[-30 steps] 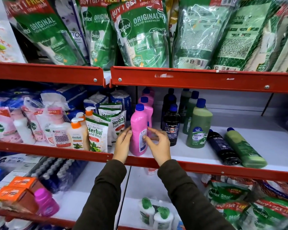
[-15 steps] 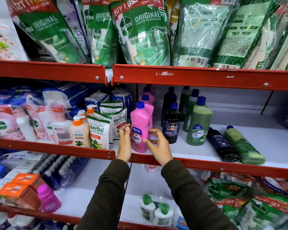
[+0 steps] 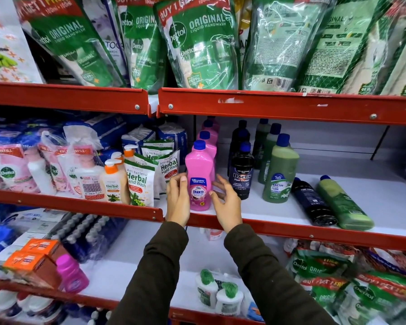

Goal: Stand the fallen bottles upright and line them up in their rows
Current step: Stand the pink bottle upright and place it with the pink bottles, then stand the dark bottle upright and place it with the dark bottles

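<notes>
At the shelf's front edge, the pink bottle stands upright between both open hands, left hand touching, right hand just off. Square its label forward; fallen bottles lie at three o'clock.

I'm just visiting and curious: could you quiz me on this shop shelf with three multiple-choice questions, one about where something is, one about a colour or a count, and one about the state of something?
1. Where do the two fallen bottles lie?
A. right of the standing green row
B. on the top shelf
C. left of the pink row

2. What colour is the cap of the front pink bottle?
A. red
B. blue
C. white

3. How are the hands placed?
A. both gripping a lying bottle
B. open on either side of the pink bottle
C. resting on the bottom shelf

Answers:
1 A, the fallen black bottle and fallen green bottle lie there.
2 B, the cap is blue.
3 B, the left hand and right hand flank it with fingers spread.
</notes>
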